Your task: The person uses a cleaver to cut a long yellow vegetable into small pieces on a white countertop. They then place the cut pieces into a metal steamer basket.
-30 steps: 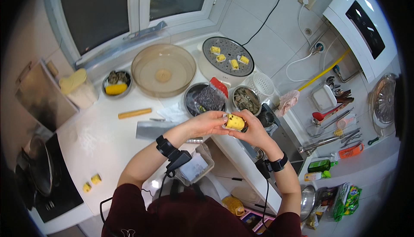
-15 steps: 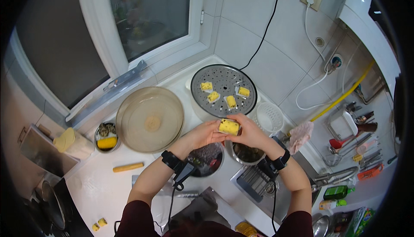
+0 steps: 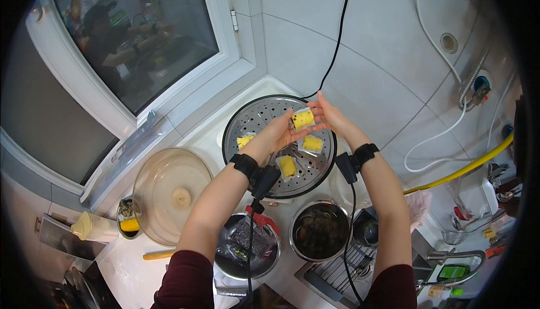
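Note:
Over the far part of a perforated round steamer tray [image 3: 239,120], my hands hold a yellow, dark-flecked roll [image 3: 303,119] on a small clear sheet. My left hand [image 3: 279,131] has its thumb at the roll's left side and fingers beneath. My right hand [image 3: 332,116] steadies it from the right, fingertips against the sheet. On the tray lie more yellow rolls on small sheets: one roll [image 3: 311,144] just below my hands, another roll [image 3: 288,166] nearer me, and a roll [image 3: 244,141] partly covered by my left forearm.
A large clear lid [image 3: 157,196] lies left of the tray, beside a small bowl [image 3: 129,225] with something yellow. Nearer me stand a metal bowl [image 3: 228,261] holding plastic wrap and a pot [image 3: 319,231] of dark liquid. A rolling pin [image 3: 158,255] is at left, a sink rack at right.
Both hands have carried the roll away from me, from the tray's near edge to above its far part. The view has shifted closer to the tray.

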`<state>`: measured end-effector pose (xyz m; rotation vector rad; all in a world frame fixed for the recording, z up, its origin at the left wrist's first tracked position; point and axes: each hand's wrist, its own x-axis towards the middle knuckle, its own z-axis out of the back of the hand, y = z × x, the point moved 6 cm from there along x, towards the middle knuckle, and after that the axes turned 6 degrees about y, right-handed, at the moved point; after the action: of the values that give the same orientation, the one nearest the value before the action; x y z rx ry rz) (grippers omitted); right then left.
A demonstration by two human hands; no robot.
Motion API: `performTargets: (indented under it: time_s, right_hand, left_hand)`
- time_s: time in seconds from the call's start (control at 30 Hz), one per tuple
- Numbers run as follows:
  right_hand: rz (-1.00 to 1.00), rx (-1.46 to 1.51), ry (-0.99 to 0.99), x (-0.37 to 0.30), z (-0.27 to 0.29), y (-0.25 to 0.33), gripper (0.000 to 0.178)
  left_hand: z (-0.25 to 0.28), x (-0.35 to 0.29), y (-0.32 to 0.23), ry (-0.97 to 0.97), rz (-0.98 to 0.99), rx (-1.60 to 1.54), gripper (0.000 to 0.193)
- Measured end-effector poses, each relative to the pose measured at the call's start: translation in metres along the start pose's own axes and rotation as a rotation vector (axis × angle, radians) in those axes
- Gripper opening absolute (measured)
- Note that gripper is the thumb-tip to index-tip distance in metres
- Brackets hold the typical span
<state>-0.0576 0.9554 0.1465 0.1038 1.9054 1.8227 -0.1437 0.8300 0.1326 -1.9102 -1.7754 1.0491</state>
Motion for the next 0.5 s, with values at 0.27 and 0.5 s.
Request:
performTargets:
  time_s: [0.27,0.5]
  right_hand:
    - [-0.099,-0.116,-0.004,0.059,0.027,-0.033,0.086]
    - [-0.137,-0.29,-0.039,0.072,0.027,-0.03,0.088]
  left_hand:
    - [0.028,0.042,0.007,-0.068,0.052,-0.012,0.06]
    - [0.035,0.041,0.001,-0.265,0.108,0.072,0.062]
